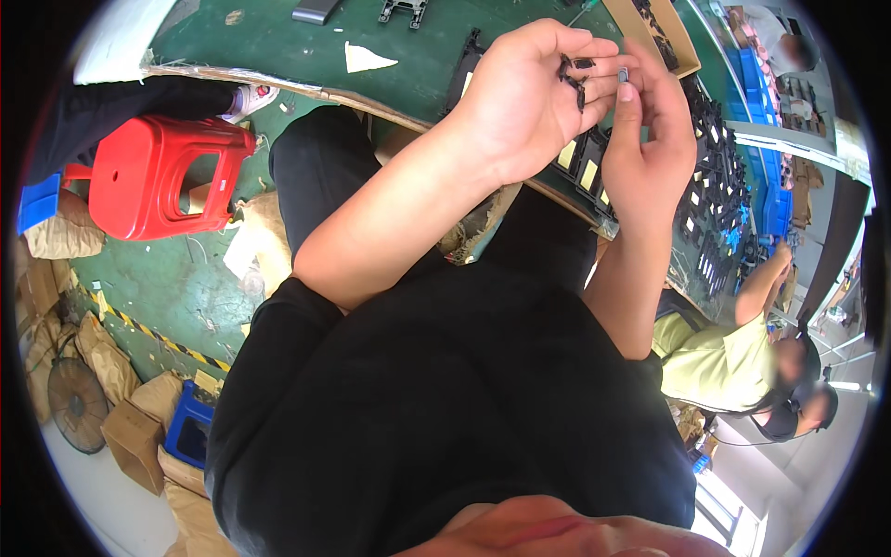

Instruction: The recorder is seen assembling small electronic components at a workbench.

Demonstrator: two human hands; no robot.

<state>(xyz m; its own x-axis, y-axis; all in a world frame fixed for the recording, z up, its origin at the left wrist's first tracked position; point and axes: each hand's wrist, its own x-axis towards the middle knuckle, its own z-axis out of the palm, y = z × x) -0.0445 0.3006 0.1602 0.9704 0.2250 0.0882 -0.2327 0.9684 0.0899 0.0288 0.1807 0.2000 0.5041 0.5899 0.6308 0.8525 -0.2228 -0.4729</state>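
Observation:
My left hand (534, 107) is turned palm up over the edge of the green table. Its fingers are stretched out, and several small black parts (581, 82) rest on the palm and fingers. Close beside those fingertips, my right hand (654, 139) is closed in a pinch. Between its thumb and forefinger sits a small grey piece (623, 73), too small to name. Below and between my hands, black plastic frames (587, 172) with pale yellow patches lie along the table edge, partly hidden by my arms.
The green table (269, 46) carries a torn white scrap (368, 58), a black bracket (403, 11) and a cardboard box (682, 56) of dark parts. More black frames spread to the right, towards a person in a yellow shirt (715, 362). A red stool (139, 176) stands at left.

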